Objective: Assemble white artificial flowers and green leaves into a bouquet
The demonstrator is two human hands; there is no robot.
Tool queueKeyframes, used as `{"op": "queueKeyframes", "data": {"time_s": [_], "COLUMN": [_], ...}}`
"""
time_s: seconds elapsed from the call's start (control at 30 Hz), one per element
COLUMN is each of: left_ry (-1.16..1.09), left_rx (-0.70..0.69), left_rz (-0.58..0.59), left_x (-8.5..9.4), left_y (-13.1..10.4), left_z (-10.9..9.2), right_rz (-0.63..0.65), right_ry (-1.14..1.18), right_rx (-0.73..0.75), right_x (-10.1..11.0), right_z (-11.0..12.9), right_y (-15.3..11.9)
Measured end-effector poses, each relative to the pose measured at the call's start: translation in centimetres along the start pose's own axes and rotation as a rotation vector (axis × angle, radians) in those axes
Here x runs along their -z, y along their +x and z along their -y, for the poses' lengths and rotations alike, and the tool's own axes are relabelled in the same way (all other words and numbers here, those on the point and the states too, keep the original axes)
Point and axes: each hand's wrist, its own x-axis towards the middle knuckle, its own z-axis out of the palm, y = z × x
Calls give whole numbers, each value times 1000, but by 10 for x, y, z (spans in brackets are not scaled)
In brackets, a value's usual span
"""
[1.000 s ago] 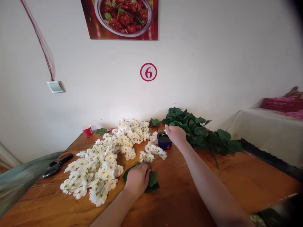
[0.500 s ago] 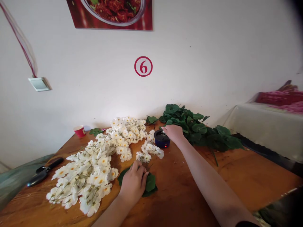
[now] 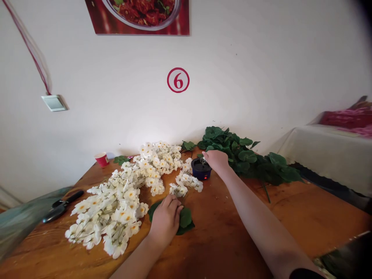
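Note:
My left hand (image 3: 166, 217) is closed over a few green leaves (image 3: 185, 217) low in the middle of the table, its fingers bent onto them. My right hand (image 3: 216, 161) is pinched over the rim of a small dark blue pot (image 3: 201, 169) with a lit red light. Thin wire-like loops show at its fingertips above the pot; what they belong to is too small to tell. Small white flower sprigs (image 3: 186, 182) lie just left of the pot. A large heap of white flowers (image 3: 123, 201) spreads to the left of my left hand.
A pile of green leaves (image 3: 247, 157) lies behind and right of the pot. Black-handled cutters (image 3: 59, 207) and a red paper cup (image 3: 101, 159) are at the left of the wooden table (image 3: 221, 240). A cloth-covered table (image 3: 325, 155) stands at the right.
The whole view has shifted slightly, so things appear a little further right. Both hands keep nearly the same places over the leaves and the pot.

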Motion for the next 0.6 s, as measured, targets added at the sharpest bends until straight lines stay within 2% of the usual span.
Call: {"op": "queueKeyframes", "data": {"time_s": [0.17,0.3,0.43,0.6], "left_ry": [-3,-18,-74,-186], "left_rx": [1,59,116,195], "left_rz": [-85,-70,-49,-69], "left_x": [-1,0,2,7], "left_y": [0,1,1,0], "left_z": [4,6,7,8], "right_rz": [-48,-49,5,126], "right_ry": [107,238,445,694], "right_rx": [-9,-9,31,105], "right_x": [14,20,18,6], "right_z": [7,16,33,65], "right_y": [-6,-11,-19,-43]}}
